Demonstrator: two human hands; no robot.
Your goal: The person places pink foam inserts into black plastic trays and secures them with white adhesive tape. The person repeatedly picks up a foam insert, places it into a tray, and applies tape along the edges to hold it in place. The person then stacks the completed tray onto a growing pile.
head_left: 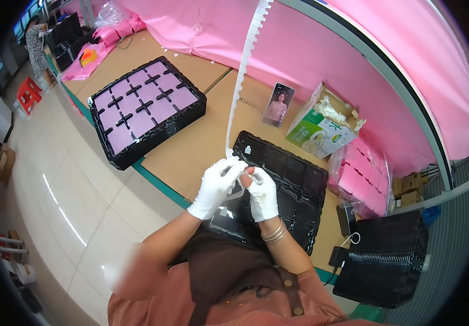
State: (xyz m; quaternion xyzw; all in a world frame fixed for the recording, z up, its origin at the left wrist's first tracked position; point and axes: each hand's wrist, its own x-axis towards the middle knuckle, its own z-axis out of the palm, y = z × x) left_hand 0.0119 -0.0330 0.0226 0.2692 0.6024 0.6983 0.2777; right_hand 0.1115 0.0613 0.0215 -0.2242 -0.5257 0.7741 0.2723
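A long white strip (pixel 239 87) with a notched edge hangs from the top of the view down to my hands. My left hand (pixel 215 187), in a white glove, pinches its lower end. Close beside it is my right hand (pixel 262 198), gloved in white with bare thumb and fingertip showing, its fingers pressed together. What they pinch is too small to make out. A thin pale band (pixel 238 191) loops between the hands. Beneath them lies a black compartmented tray (pixel 291 168), with a small white piece (pixel 248 149) in its far left compartment and a clear glossy piece (pixel 225 213) nearer me.
Left on the cardboard-covered table (pixel 164 160) sits a black tray stack (pixel 158 133) with pink-purple pads. A phone (pixel 278 105) stands beyond my tray, beside an open box (pixel 324 122) of white scraps. Wrapped pink pads (pixel 362 176) and stacked black trays (pixel 384 261) stand right. Another person (pixel 35 49) stands far left.
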